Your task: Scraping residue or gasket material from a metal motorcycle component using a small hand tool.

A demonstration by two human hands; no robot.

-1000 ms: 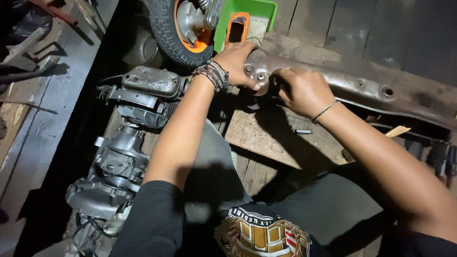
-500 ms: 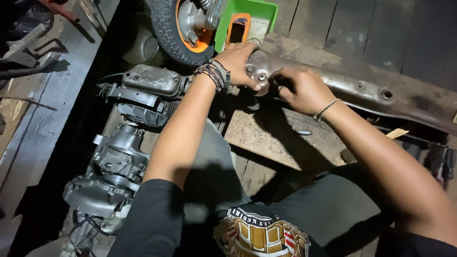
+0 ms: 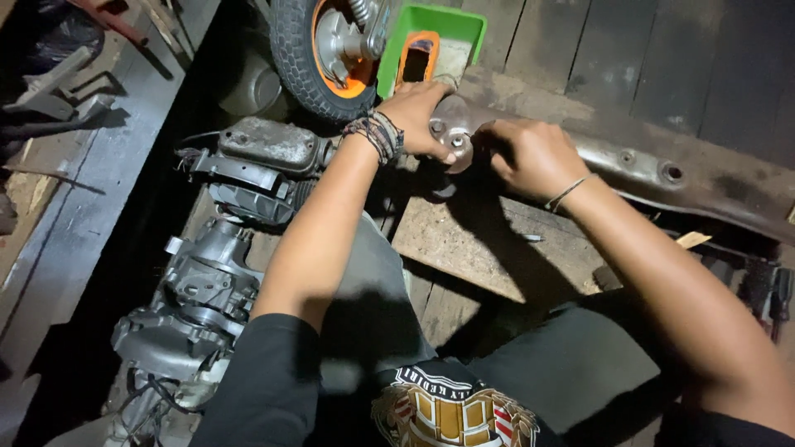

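Observation:
A long rusty metal part (image 3: 654, 170) lies across the wooden floor, running from the middle to the right edge. Its rounded left end (image 3: 454, 132) has two bolts. My left hand (image 3: 418, 116), with beaded bracelets at the wrist, grips that end from the left. My right hand (image 3: 534, 157), wearing a thin bracelet, is closed on the part just right of the bolts. What its fingers pinch is hidden underneath.
A green tray (image 3: 431, 29) and a small wheel with an orange hub (image 3: 319, 50) stand behind the hands. A grey engine block (image 3: 207, 281) lies at the left. A wooden board (image 3: 497, 248) sits under the part. Dark tools (image 3: 766, 290) rest at the right.
The view has shifted slightly. Both hands stay on the left end of the metal part, with small finger movements only.

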